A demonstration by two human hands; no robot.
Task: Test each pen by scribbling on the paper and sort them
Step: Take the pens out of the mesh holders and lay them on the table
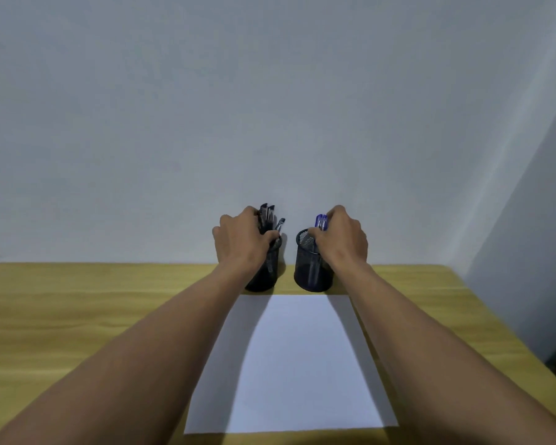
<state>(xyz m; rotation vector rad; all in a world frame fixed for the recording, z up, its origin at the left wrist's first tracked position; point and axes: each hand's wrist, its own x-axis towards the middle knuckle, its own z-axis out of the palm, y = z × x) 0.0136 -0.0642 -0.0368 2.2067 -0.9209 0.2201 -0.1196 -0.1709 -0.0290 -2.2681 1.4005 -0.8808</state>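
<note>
Two black mesh pen cups stand side by side at the far edge of the table, behind a blank white sheet of paper [297, 361]. The left cup [267, 277] holds several black pens [268, 215]. My left hand [241, 240] is wrapped over its rim and around those pens. The right cup [312, 271] holds blue-capped pens [321, 221]. My right hand [342, 237] reaches over this cup, fingers closed on the blue pens near their caps. Both forearms stretch across the paper's sides.
The yellow wooden table [77, 316] ends at a pale wall [270, 107] right behind the cups. The table's right edge [495, 322] drops off toward a corner of the room.
</note>
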